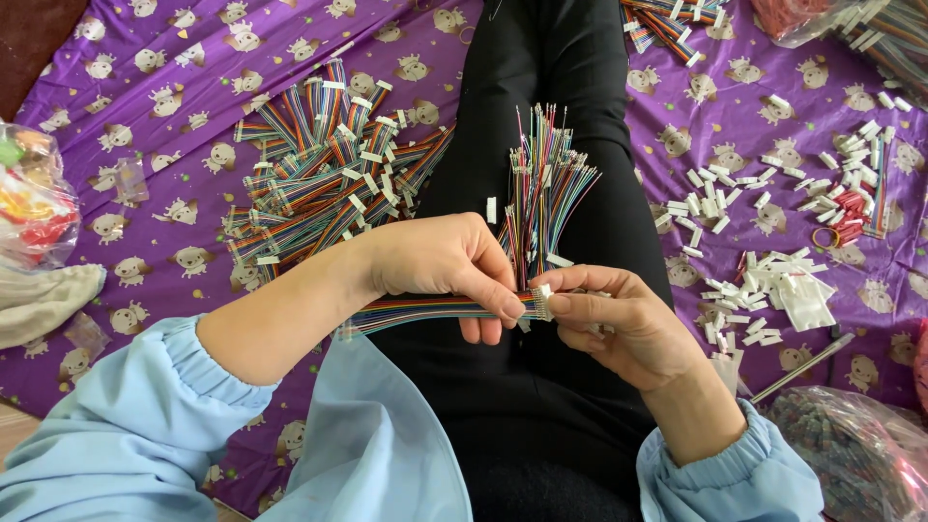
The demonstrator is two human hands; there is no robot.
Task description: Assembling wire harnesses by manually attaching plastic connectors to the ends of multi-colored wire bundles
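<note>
Your left hand covers part of the flat rainbow ribbon cable, and your fingertips hide most of the white connector. The clear bags at both sides are cut by the frame's edges, their contents unclear.

Head-worn camera, looking steeply down, close over lap
</note>
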